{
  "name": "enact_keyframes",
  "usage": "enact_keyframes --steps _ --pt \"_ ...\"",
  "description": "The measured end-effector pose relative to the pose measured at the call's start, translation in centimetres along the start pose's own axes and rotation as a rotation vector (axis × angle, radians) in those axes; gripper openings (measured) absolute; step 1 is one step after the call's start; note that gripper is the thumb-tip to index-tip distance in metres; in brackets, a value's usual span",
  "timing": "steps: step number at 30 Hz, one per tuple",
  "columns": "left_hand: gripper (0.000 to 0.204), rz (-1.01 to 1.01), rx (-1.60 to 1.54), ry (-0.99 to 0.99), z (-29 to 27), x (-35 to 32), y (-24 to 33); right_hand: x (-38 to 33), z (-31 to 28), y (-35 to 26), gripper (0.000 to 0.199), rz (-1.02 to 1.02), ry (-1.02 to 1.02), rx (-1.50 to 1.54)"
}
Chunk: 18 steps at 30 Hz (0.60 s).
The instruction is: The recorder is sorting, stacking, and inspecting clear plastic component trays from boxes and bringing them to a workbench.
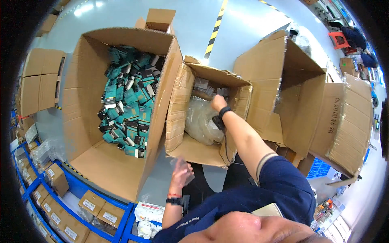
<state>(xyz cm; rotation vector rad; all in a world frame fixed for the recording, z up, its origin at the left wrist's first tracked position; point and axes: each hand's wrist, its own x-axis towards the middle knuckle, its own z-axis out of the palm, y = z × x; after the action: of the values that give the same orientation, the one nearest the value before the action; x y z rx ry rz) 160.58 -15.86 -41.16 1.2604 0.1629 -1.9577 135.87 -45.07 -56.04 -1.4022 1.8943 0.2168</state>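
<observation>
Right hand [218,102]: reaches down into the small open carton [239,87], wrist strap uppermost; the fingers are hidden among the contents, so whether they are spread or pinching cannot be told.
Left hand [182,171]: raised in front of the carton's near wall, fingers loosely curled around a thin clear plastic bag [181,165], thumb side pressing the film against the fingertips.
Small packets [206,87]: pale, flat, clear-wrapped pieces lying just beyond the right fingertips, against the carton's far wall; blurred, so their kind cannot be told.
Crumpled liner [201,119]: a mound of translucent plastic filling the carton on the palm side of the right hand, towards the person.
Clear plastic bag, appearance: colourless, limp, nearly see-through; its mouth cannot be made out.
Handling note: judged from the reach, a packet is best taken by its edge with fingertips only, clear of the liner, while the left fingers hold the bag's mouth apart and level.
Risk: slack film is likely to slip or fold shut if gripped by one layer.
Large carton [81,81]: well to the left of both hands, heaped with teal and black retail boxes [129,105].
</observation>
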Motion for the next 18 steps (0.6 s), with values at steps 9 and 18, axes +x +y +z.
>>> enact_keyframes --steps 9,18 --pt "0.078 -0.110 -0.167 0.158 -4.6 -0.3 -4.9 16.6 11.0 5.6 0.019 -0.041 -0.028 -0.231" --pt "0.080 -0.109 -0.365 0.114 -5.5 0.3 -4.9 18.4 16.9 8.8 0.022 -0.004 0.033 -0.267"
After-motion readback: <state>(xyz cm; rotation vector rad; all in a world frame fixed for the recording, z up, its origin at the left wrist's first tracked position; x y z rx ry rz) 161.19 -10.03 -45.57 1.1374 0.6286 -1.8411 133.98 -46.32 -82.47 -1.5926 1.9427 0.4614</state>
